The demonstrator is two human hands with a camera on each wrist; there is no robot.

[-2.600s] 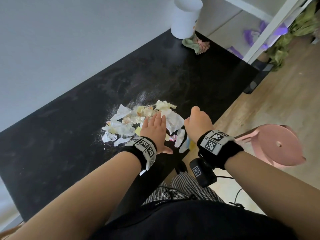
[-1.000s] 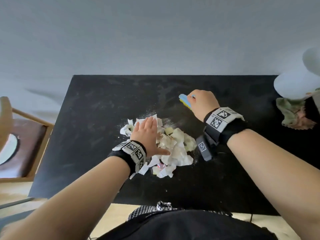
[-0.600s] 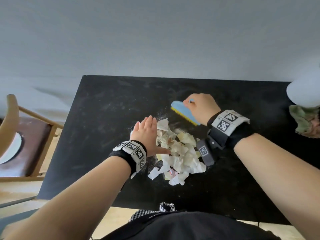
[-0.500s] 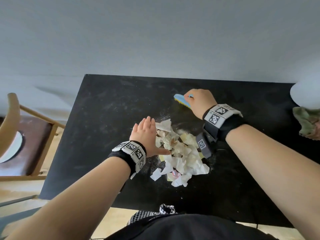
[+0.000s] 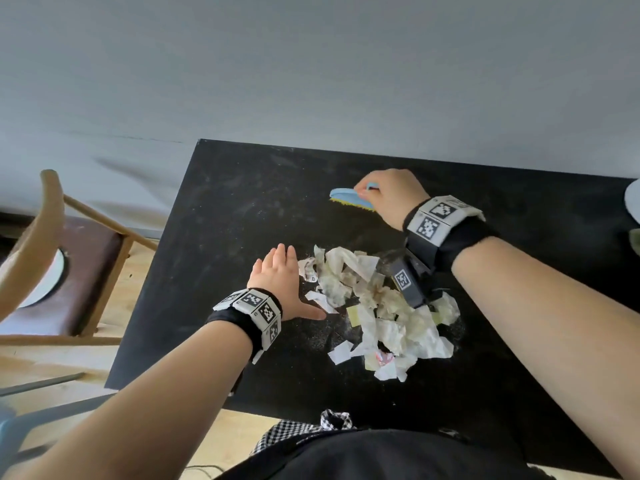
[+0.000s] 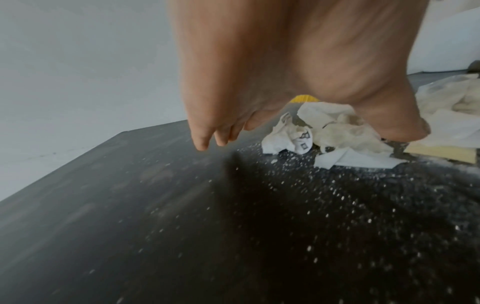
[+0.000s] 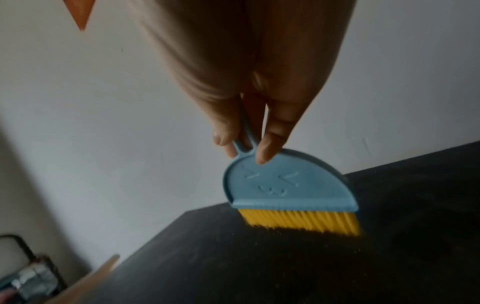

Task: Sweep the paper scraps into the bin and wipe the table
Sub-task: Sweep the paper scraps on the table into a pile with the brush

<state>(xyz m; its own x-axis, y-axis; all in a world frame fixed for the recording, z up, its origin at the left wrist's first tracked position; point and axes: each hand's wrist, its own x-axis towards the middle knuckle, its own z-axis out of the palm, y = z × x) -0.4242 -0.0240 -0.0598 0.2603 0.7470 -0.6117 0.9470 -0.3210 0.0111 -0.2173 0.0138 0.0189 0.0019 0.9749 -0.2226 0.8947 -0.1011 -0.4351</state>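
A heap of torn white and yellowish paper scraps (image 5: 381, 313) (image 6: 337, 131) lies in the middle of the black table (image 5: 221, 237), with white dust around it. My left hand (image 5: 280, 282) (image 6: 259, 102) stands flat with straight fingers at the heap's left edge, thumb out toward the scraps. My right hand (image 5: 391, 199) (image 7: 246, 133) grips the handle of a small blue brush with yellow bristles (image 5: 351, 199) (image 7: 291, 193). The bristles touch the table behind the heap, near the wall.
A wooden chair with a dark seat (image 5: 52, 258) stands left of the table. A white bin's edge (image 5: 633, 202) and a green cloth (image 5: 635, 239) show at the far right. The grey wall runs along the table's far edge.
The view swung from the table's side to face the wall. My right hand brought the brush up behind the heap and stroked there. My left hand slid off the pile to its left edge.
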